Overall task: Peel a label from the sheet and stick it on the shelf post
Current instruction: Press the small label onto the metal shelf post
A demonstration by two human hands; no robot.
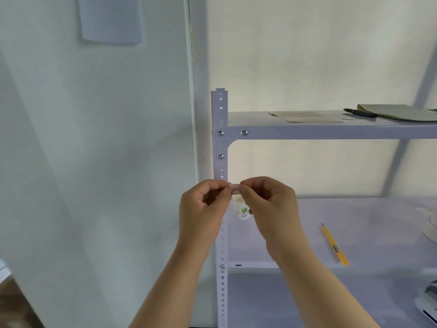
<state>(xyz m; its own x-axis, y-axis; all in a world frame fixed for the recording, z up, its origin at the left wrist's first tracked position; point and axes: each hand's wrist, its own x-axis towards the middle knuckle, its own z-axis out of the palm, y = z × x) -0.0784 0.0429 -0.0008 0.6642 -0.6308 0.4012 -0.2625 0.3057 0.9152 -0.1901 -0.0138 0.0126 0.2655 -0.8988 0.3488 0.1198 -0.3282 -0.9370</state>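
Head view: both hands meeting at 6 o'clock of centre, left hand [201, 209] and right hand [267, 207] pinching a small label [235, 188] between closed fingertips, right in front of the shelf post [221, 147]. Holding only the label's ends, keeping it flat and level. Best pressing the middle onto the post first, then rubbing outward, missing the little holes and the paper cup [241, 210] just behind at 6 o'clock.

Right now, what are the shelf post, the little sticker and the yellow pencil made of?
Shelf post: probably painted metal, given its smooth pale finish, punched holes and shiny bolts.
Sticker, pinched between both hands: likely thin paper, white with red print, though it is too small to be sure.
Yellow pencil on the shelf: could be painted wood or plastic; it is blurred.
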